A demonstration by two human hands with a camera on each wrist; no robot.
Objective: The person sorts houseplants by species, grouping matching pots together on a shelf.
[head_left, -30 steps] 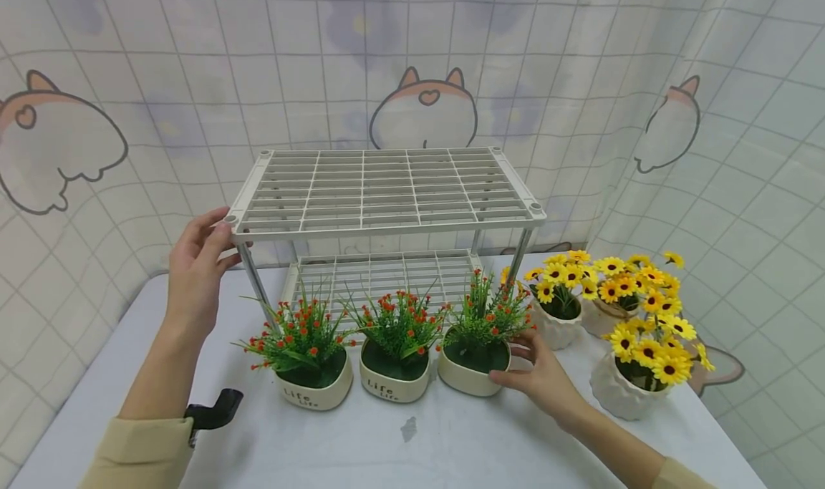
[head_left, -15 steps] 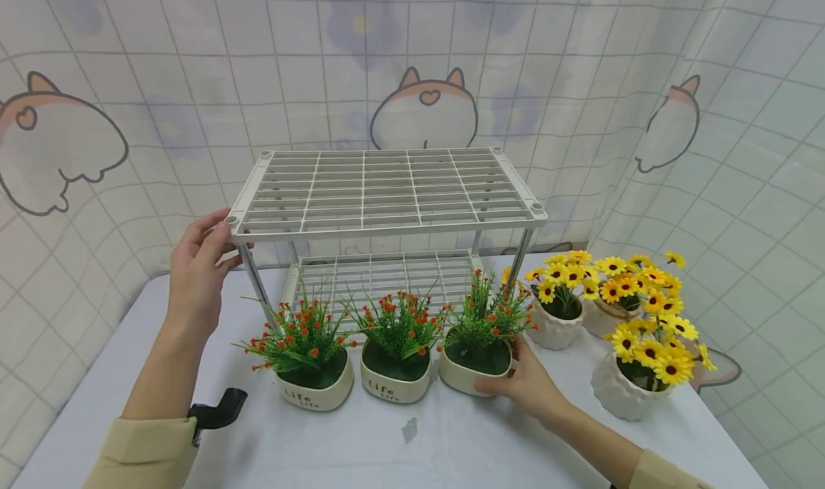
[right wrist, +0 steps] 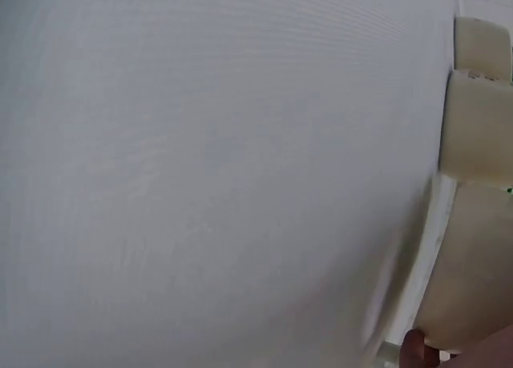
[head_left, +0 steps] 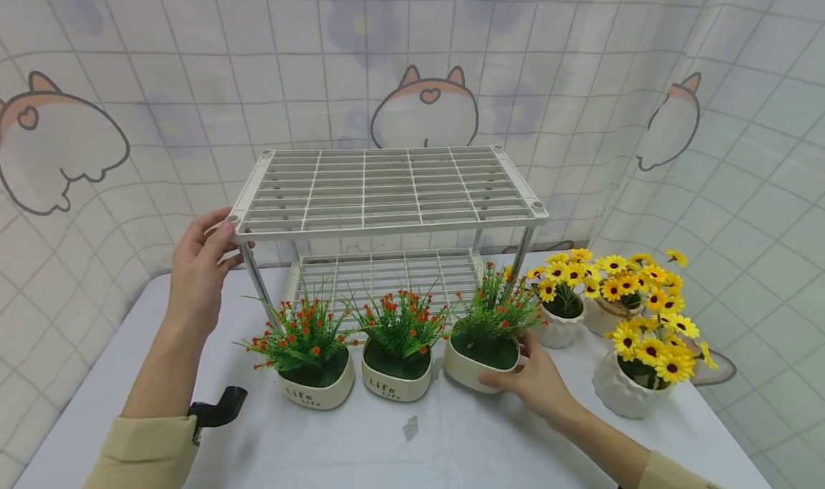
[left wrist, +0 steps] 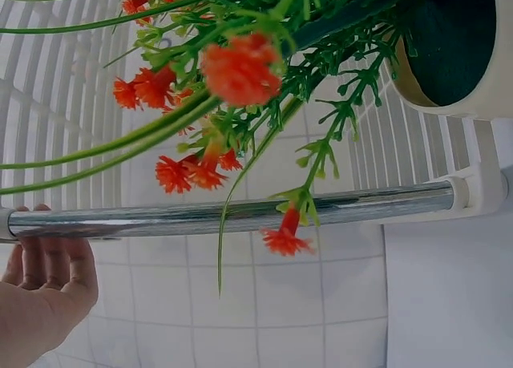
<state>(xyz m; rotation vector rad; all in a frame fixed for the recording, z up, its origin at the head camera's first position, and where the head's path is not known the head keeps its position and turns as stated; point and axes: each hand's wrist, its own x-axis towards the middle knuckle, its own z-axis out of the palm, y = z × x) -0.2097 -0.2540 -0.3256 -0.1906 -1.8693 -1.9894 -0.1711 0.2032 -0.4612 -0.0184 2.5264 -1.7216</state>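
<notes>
In the head view, my left hand (head_left: 201,274) grips the front left corner of the white two-tier rack (head_left: 393,225), its thumb on top. The left wrist view shows that hand's fingers (left wrist: 54,260) curled behind the rack's metal post (left wrist: 224,220). My right hand (head_left: 531,381) pinches the rightmost cream pot (head_left: 473,369) of artificial red flowers between thumb and fingers. Beside it, the middle pot (head_left: 396,385) and left pot (head_left: 319,392) of red flowers stand along the front of the lower shelf (head_left: 387,267). In the right wrist view, a fingertip (right wrist: 413,348) shows at the base of the held pot (right wrist: 473,264).
To the right stand three white pots of yellow flowers: a front one (head_left: 628,389), one close to the rack (head_left: 557,328) and one behind (head_left: 606,316). A white cloth (head_left: 361,453) covers the table. A patterned curtain (head_left: 290,81) hangs behind and at the sides.
My right hand has tightened its hold on the rightmost red-flower pot, and the pot has shifted slightly right and up. My left hand stays on the rack's corner.
</notes>
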